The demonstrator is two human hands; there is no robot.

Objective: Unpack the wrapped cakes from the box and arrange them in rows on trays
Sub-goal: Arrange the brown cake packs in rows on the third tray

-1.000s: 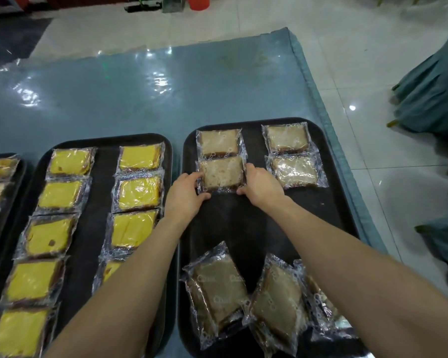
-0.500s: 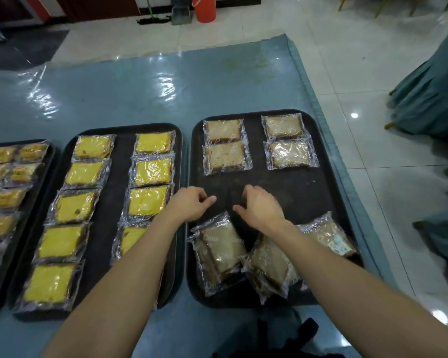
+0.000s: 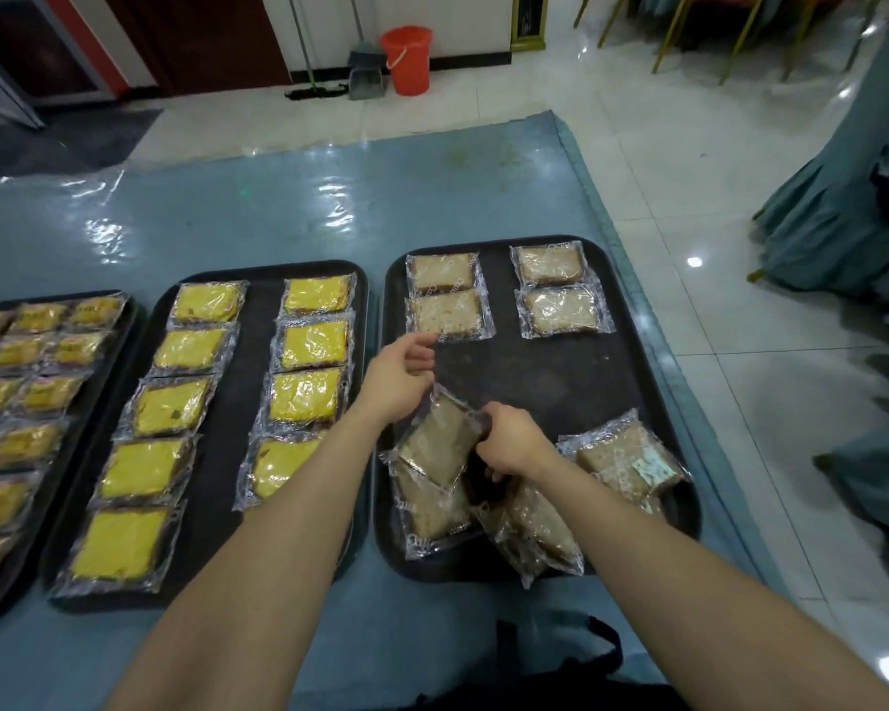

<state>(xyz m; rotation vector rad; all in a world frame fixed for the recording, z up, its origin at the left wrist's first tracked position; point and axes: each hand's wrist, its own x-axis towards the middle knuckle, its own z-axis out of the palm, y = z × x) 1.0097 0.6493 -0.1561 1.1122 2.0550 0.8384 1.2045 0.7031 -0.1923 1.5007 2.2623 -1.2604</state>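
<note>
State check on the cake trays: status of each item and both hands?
right hand: grips held cake, which is tilted over the pile
left hand: open, holds nothing
right tray: partly filled
placed brown cakes: four, flat, two columns at far end
loose brown cakes: heaped at near end, unsorted
yellow cakes: flat, in two columns on middle tray

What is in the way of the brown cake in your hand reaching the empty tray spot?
Nothing lies on the bare tray between the held cake, gripped by the right hand, and the placed cakes in the left column. Only the left hand hovers at that gap's left edge.
</note>
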